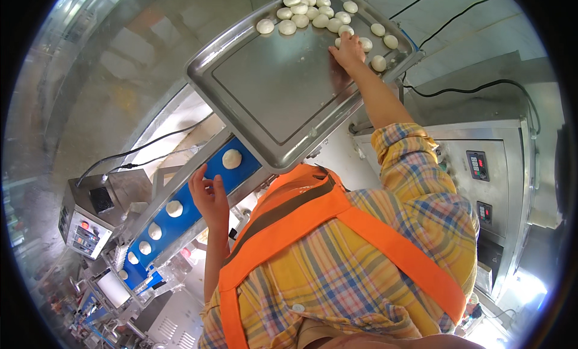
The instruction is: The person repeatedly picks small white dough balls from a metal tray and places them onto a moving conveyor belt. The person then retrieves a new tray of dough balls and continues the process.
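Note:
A large metal tray (pixel 271 87) lies tilted in view, with several round white dough balls (pixel 300 20) grouped along its far side. My right hand (pixel 350 51) reaches into the tray's far right part, its fingers on or beside dough balls there; whether it grips one I cannot tell. Below the tray's left corner runs a blue conveyor belt (pixel 194 204) bearing a row of dough balls. My left hand (pixel 210 195) hovers over the belt with fingers apart and nothing in it, between a larger dough ball (pixel 232 159) and another dough ball (pixel 174 208).
A metal control box (pixel 86 231) with buttons stands left of the belt, near a white roller (pixel 114 289). At right is a steel cabinet (pixel 456 168) with two small control panels. Black cables (pixel 478 89) run across the upper right and the left.

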`<action>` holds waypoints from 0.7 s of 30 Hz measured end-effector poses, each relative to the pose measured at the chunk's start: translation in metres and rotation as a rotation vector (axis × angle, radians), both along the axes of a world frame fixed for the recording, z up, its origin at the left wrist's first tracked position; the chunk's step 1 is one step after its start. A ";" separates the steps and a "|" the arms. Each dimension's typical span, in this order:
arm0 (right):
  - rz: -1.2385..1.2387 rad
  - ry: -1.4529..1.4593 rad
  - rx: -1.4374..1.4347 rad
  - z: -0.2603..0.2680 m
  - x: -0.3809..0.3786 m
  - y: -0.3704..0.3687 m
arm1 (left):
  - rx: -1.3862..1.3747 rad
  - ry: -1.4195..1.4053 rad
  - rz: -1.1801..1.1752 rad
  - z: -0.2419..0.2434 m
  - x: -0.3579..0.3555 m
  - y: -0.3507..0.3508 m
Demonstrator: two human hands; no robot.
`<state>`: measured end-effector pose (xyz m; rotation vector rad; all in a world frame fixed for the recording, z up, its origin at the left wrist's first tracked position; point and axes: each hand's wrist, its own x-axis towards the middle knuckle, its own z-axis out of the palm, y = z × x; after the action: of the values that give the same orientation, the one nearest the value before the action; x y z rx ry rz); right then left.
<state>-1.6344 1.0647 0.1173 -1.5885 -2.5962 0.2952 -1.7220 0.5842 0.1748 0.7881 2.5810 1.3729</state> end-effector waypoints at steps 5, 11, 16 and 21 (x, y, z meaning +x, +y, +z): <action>0.383 0.348 0.041 0.023 -0.004 -0.040 | 0.269 -0.230 -0.130 0.025 0.003 0.059; 1.023 0.705 -0.239 0.074 0.004 -0.168 | 0.764 -1.505 -0.006 0.029 0.003 0.152; 0.420 0.336 0.289 0.057 0.020 -0.041 | 0.914 -1.581 -0.170 0.015 0.008 0.122; 0.321 -0.118 -0.174 0.003 0.051 0.063 | 0.957 -1.556 -0.154 0.020 0.020 0.048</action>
<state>-1.5830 1.1273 0.1205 -1.2603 -2.9899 0.4749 -1.7021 0.6323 0.1947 -0.1581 0.6561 1.9076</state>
